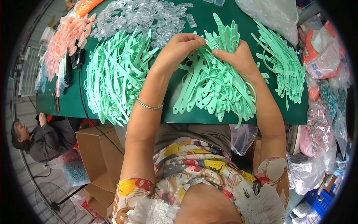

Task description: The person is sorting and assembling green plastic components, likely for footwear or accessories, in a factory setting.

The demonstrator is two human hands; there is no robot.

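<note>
I can't make out the tiny piece (204,42) pinched in the left hand (181,47); it's too small. Green straps (228,37) hide most fingers of the right hand (242,61) from me. My picture's upper edge cuts off the clear bag (269,13) and orange bag (87,6).

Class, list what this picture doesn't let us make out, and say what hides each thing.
In the head view:
Left hand: what it pinches, if anything; too small and partly covered by its fingers.
Right hand: most of its fingers, hidden behind the green straps.
Orange bag: its far end, cut off by the top edge.
</note>
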